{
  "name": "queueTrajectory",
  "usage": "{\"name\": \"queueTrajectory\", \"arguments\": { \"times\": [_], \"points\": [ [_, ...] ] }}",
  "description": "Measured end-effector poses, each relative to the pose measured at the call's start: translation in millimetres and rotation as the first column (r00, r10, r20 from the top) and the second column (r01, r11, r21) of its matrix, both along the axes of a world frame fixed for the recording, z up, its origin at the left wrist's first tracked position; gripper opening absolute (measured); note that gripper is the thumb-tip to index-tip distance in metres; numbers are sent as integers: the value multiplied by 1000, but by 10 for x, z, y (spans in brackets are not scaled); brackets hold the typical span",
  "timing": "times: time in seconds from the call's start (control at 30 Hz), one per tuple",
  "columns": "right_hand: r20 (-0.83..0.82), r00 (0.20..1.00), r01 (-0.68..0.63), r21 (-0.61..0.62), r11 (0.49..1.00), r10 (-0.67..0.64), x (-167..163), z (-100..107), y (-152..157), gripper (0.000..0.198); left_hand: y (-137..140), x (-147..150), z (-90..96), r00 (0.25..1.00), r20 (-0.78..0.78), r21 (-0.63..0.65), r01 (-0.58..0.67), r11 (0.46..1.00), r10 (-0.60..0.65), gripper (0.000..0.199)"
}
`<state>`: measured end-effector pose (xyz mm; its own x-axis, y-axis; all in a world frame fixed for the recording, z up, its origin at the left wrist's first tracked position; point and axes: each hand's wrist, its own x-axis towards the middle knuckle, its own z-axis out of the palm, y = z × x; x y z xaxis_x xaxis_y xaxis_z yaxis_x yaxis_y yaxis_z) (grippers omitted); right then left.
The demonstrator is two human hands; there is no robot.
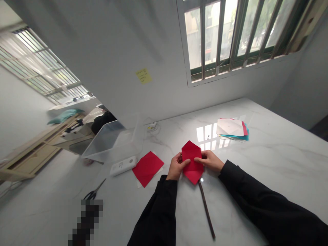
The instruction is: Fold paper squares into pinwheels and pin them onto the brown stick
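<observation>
Between my two hands is a folded red sheet of paper (pixel 192 171), pointed at its top and bottom ends. My left hand (pixel 177 165) grips its left edge, thumb on the front face and fingers behind. On the opposite edge, my right hand (pixel 209 160) pinches the paper the same way. A thin dark stick (pixel 207 210) lies on the table just below the folded paper; its upper end reaches the paper's lower edge. Left of my left hand, a flat red sheet (pixel 148 169) rests over paler paper.
A stack of coloured papers (pixel 230 128) lies at the right back. To the left are a white power bank (pixel 123 166), black-handled scissors (pixel 93 193) and a clear plastic bin (pixel 115 136). A small white device with a cable (pixel 152 125) sits by the wall, below a yellow note (pixel 144 76).
</observation>
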<state>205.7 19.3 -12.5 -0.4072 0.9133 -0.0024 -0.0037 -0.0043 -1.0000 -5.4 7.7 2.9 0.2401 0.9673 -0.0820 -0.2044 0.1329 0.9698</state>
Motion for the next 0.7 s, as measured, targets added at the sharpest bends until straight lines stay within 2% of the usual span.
{"name": "queueTrajectory", "arguments": {
  "times": [0.2, 0.33, 0.43, 0.57, 0.7],
  "points": [
    [80, 996, 30, 53, 998, -34, -5, 4, -1, 42, -27, 30, 65, 1000, -22, 22, 0, 1000, 1, 54],
    [75, 997, 8, 40, 999, -11, -8, 27, -16, 44, -30, 40, 75, 999, -25, 23, 26, 999, -26, 53],
    [50, 998, 43, 27, 999, -44, -11, 49, -21, 41, -17, 30, 51, 1000, -18, 6, 11, 1000, -11, 55],
    [-58, 978, 191, -125, 974, -199, 2, 60, 13, 43, 2, 2, 23, 997, 21, -42, -78, 996, 79, 66],
    [-152, 933, 274, -283, 919, -325, 37, 26, 72, 44, 5, -16, 29, 999, 13, 9, -43, 999, 42, 70]
  ]
}}
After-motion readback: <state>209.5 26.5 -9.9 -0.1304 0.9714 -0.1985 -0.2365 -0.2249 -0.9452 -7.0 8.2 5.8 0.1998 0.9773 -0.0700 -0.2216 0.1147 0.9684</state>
